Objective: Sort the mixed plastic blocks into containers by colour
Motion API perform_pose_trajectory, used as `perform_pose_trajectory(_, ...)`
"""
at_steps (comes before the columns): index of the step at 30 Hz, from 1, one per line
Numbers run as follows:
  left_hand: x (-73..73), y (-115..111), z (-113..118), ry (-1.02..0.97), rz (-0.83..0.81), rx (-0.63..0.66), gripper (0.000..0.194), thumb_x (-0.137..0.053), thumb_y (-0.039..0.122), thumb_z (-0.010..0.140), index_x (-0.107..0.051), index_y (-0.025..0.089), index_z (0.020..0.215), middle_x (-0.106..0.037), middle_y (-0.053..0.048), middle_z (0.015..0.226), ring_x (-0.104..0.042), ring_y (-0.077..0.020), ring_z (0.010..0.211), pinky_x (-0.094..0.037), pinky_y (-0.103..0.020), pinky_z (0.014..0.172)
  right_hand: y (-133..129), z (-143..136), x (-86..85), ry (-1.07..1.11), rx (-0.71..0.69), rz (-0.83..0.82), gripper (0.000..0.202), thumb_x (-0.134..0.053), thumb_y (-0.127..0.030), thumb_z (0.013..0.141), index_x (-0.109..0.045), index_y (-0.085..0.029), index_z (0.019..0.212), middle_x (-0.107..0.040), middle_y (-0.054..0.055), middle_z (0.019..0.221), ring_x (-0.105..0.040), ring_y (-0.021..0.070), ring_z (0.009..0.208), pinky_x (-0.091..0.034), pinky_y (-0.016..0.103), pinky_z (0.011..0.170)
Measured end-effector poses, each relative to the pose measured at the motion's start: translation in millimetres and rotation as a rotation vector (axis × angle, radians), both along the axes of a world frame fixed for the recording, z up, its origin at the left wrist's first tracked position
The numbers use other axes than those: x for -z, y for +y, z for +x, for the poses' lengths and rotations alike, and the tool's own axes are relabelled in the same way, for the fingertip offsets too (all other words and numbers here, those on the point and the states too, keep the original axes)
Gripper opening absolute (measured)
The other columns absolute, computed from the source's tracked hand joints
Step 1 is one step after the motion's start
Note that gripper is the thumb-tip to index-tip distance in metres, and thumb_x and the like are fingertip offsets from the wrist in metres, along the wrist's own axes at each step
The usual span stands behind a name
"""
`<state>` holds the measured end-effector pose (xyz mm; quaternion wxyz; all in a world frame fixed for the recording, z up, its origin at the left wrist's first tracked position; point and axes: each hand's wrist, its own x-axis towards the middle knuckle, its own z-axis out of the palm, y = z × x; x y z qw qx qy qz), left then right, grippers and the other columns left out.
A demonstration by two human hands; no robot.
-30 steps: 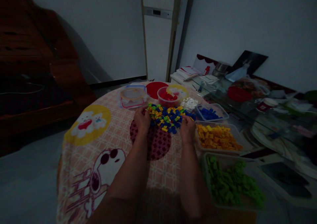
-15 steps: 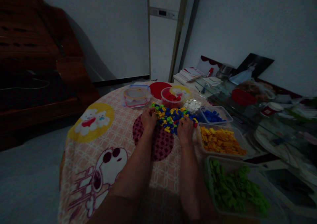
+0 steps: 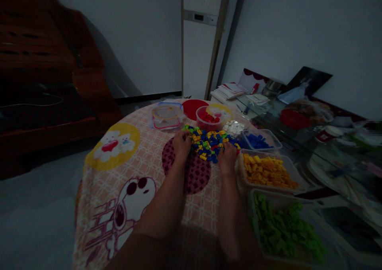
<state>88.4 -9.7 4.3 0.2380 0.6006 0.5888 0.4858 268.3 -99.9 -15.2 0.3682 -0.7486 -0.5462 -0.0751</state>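
Observation:
A pile of mixed blue, yellow and green blocks (image 3: 205, 142) lies on the patterned tablecloth (image 3: 197, 214). At the pile's left edge is my left hand (image 3: 182, 144), fingers curled; what they hold, if anything, is too small to tell. My right hand (image 3: 227, 157) touches the pile's right side with bent fingers, and their tips are too dark to make out. Behind the pile stands a round tub of red blocks (image 3: 209, 118), with white pieces (image 3: 234, 128) beside it. On the right are boxes of blue blocks (image 3: 259, 141), yellow blocks (image 3: 268, 171) and green blocks (image 3: 286, 228).
Stacked clear containers with lids (image 3: 165, 115) stand at the table's back left. A glass-topped table (image 3: 286, 138) on the right bears papers (image 3: 229, 90), a red bowl (image 3: 295, 119) and a cup (image 3: 328, 133). A wooden bench (image 3: 89, 90) is at the left.
The whole view has shifted slightly, with the scene a little further right. My right hand has moved slightly right along the pile, showing more blue blocks; my left hand stays at the left edge.

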Motion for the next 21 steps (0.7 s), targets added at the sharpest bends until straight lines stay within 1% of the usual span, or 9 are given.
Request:
perform_pose_trajectory(4,1.0,0.2,-0.9,-0.007,0.006,0.003,0.029,-0.056,0.012,0.076,-0.077,0.020,0.093,-0.077,-0.007,0.101,-0.069,-0.0244,0.099,-0.051,-0.039,0.097,2.1,0.1,-1.6,-0.001,0.001,-0.019,0.040,-0.047,-0.010,0.087,-0.069,-0.007,0.119,-0.067,0.021,0.122,-0.057,0.0284,0.118,-0.039,0.042,0.109)
perform_pose_trajectory(7,2.5,1.4,-1.4,-0.019,0.002,0.006,0.027,-0.057,0.014,0.076,-0.077,0.019,0.093,-0.076,-0.008,0.101,-0.069,-0.0247,0.097,-0.051,-0.039,0.096,1.5,1.4,-6.3,0.042,0.013,0.029,0.038,-0.046,-0.011,0.087,-0.072,-0.010,0.115,-0.067,0.020,0.123,-0.057,0.0280,0.119,-0.039,0.042,0.109)
perform_pose_trajectory(10,3.5,2.8,-1.8,-0.026,0.005,-0.002,0.025,-0.057,0.015,0.075,-0.077,0.019,0.091,-0.076,-0.008,0.101,-0.069,-0.0246,0.097,-0.051,-0.039,0.097,-4.0,3.7,-12.8,0.102,0.023,0.097,0.033,-0.046,-0.014,0.087,-0.074,-0.013,0.106,-0.071,0.017,0.114,-0.061,0.0271,0.110,-0.044,0.041,0.104)
perform_pose_trajectory(13,3.1,3.6,-1.6,-0.018,0.008,-0.006,0.025,-0.057,0.015,0.075,-0.077,0.020,0.089,-0.076,-0.008,0.099,-0.069,-0.0247,0.095,-0.052,-0.039,0.096,-12.7,5.5,-16.8,0.107,0.055,0.097,0.030,-0.047,-0.016,0.087,-0.075,-0.013,0.098,-0.073,0.016,0.100,-0.064,0.0259,0.097,-0.048,0.038,0.094)
perform_pose_trajectory(16,2.0,3.9,-1.1,-0.037,0.007,-0.009,0.024,-0.057,0.016,0.074,-0.077,0.021,0.088,-0.076,-0.007,0.095,-0.069,-0.0241,0.091,-0.052,-0.039,0.093,-19.7,7.0,-16.9,0.068,0.091,-0.023,0.020,-0.056,-0.017,0.083,-0.076,-0.017,0.088,-0.074,0.012,0.086,-0.066,0.0237,0.084,-0.050,0.034,0.084)
perform_pose_trajectory(19,0.9,3.8,-0.9,-0.052,0.003,-0.008,0.024,-0.058,0.016,0.074,-0.077,0.021,0.087,-0.076,-0.006,0.094,-0.069,-0.0242,0.092,-0.052,-0.039,0.094,-23.0,8.2,-16.4,-0.011,0.043,-0.215,0.008,-0.067,-0.018,0.076,-0.074,-0.020,0.074,-0.073,0.008,0.075,-0.066,0.0219,0.074,-0.049,0.031,0.074)
perform_pose_trajectory(21,0.7,4.0,-1.1,-0.051,-0.004,-0.003,0.024,-0.058,0.016,0.074,-0.077,0.021,0.088,-0.076,-0.006,0.095,-0.069,-0.0240,0.092,-0.052,-0.038,0.094,-24.1,8.3,-16.6,-0.036,0.014,-0.295,0.006,-0.072,-0.019,0.073,-0.073,-0.020,0.067,-0.072,0.007,0.070,-0.066,0.0209,0.069,-0.048,0.030,0.069)
